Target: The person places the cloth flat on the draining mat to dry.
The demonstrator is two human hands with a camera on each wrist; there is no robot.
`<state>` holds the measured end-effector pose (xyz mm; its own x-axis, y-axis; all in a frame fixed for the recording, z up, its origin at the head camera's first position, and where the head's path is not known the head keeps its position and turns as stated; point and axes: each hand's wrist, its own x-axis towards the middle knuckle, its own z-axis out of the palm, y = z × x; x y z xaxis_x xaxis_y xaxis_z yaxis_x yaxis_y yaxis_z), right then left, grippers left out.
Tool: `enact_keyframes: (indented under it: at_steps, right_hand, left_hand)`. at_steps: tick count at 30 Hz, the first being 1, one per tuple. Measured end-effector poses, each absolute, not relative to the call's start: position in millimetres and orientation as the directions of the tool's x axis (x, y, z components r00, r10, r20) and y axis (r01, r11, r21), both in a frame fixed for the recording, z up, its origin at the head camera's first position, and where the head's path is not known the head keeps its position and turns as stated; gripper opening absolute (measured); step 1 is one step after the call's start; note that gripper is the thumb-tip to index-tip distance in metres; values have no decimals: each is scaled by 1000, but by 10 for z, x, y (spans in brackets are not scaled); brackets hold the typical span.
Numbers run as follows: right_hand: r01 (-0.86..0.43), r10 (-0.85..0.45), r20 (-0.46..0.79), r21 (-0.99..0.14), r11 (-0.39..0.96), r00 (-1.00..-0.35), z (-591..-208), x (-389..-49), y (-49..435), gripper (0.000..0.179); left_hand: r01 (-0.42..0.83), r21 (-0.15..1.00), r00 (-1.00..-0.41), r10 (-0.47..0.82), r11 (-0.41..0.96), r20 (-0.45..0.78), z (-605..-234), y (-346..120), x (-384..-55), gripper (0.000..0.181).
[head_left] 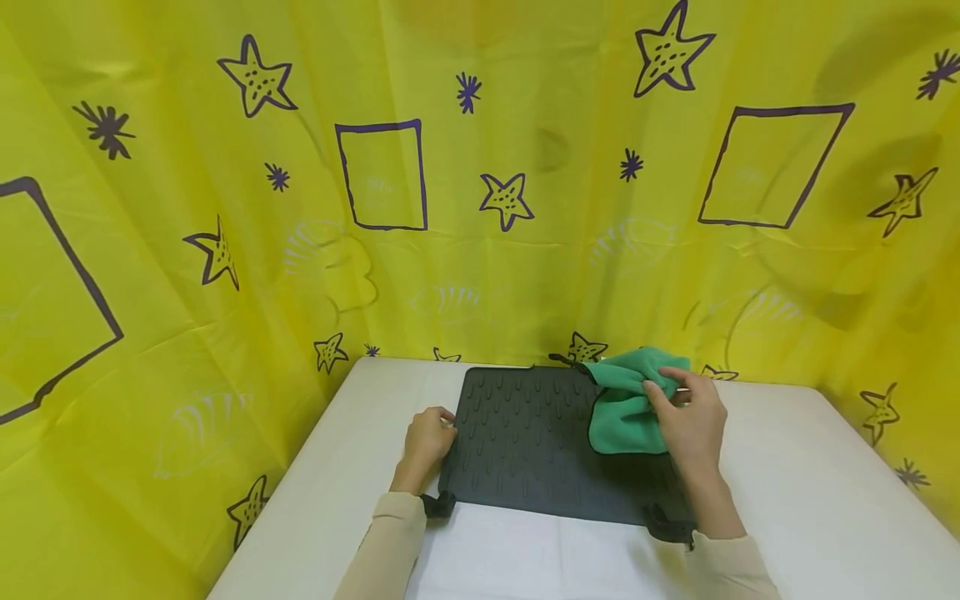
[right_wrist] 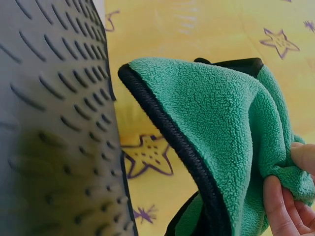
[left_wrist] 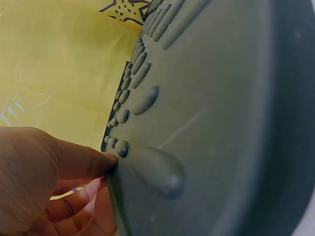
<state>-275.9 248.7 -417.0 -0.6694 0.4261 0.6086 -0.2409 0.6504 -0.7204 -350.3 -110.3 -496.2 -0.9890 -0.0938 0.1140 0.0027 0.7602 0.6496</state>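
Nearest, at the bottom of the head view: beige fabric sleeves (head_left: 386,542), with black wrist bands (head_left: 438,505) just beyond, over the near part of a flat white tabletop (head_left: 783,475). Farther in, toward the tabletop's left edge: pinching the left edge of a dark grey, rectangular, rubbery-looking mat (head_left: 517,450) with the left hand (head_left: 429,437), thumb on the bumpy face, fingers behind. Seen across the middle of the tabletop, up to its far edge, apparently longest from left to right; impossible to tell whether flat or tilted up. Toward the tabletop's far right corner: gripping a soft green cloth with black trim (head_left: 626,421) between thumb and fingers of the right hand (head_left: 696,417). Spreading leftward from that hand in loose folds, overlapping the mat's far right corner in the head view, yet showing a gap beside the mat in the right wrist view. Far nearer to the right hand than to the left. Farthest, past the tabletop's far edge: yellow curtain with purple stars (head_left: 555,283).
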Motion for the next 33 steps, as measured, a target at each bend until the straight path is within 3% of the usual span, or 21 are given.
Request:
enact_keyframes:
  at_steps: [33]
  right_hand:
    - [-286, 258, 563, -699, 655, -785, -4576, -2914, 1881, 27]
  left_hand:
    - [13, 636, -987, -91, 772, 132, -4997, -1119, -3538, 16]
